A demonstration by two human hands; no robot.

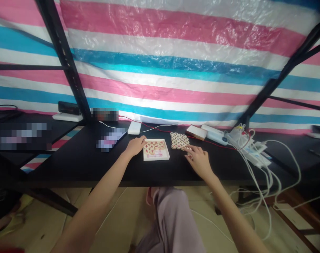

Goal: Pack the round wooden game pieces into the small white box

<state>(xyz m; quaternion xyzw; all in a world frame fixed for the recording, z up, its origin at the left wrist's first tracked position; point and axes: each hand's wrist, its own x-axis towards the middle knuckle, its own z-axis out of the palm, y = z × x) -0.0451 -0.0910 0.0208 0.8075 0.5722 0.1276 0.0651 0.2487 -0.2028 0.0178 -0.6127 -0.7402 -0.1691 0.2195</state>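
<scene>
A shallow white box point(156, 156) lies on the black table point(96, 165) and holds several round wooden chess pieces with red marks. My left hand point(135, 145) rests on the box's left edge, fingers curled against it. A cluster of several more pieces point(179, 140) lies loose on the table right of the box. My right hand point(199, 159) lies just below that cluster, fingertips touching its nearest pieces; the fingers are bent, and whether they pinch a piece is hidden.
Behind the box sit a white power bank point(134, 127) with a cable, a flat wooden lid point(196, 132), a white device point(215, 135) and a tangle of white cables point(252, 154) hanging off the right. A striped tarp point(176, 63) and black frame posts back the table.
</scene>
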